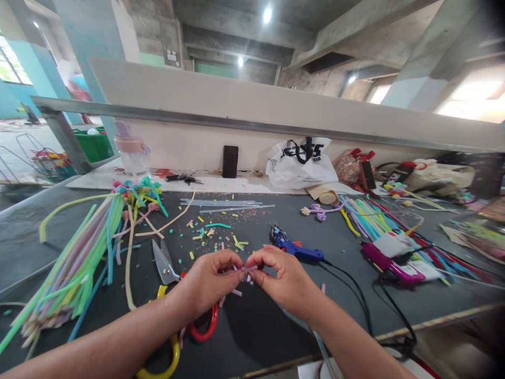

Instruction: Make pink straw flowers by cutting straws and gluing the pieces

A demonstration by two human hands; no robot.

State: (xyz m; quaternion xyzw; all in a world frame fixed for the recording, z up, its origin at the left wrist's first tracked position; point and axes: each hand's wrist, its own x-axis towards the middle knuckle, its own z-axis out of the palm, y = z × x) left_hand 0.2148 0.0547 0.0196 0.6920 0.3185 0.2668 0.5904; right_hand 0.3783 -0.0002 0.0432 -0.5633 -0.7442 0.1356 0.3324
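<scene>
Over the dark table, my left hand (211,276) and my right hand (276,273) meet fingertip to fingertip. Both pinch a small pink-purple pipe cleaner piece (246,269), mostly covered by the fingers. Below my left wrist lie scissors (163,263) with one yellow and one red handle, partly hidden by the forearm. A blue hot glue gun (302,251) rests just beyond my right hand, its cord running right. Short cut bits (215,231) in yellow, pink and blue are scattered beyond the hands.
Pipe cleaner bundles lie at left (79,258) and right (369,216). Clear glue sticks (229,204) lie farther back. A phone (230,161), a pink-lidded bottle (132,150) and a white bag (300,166) stand along the back. A magenta device (394,263) sits at right.
</scene>
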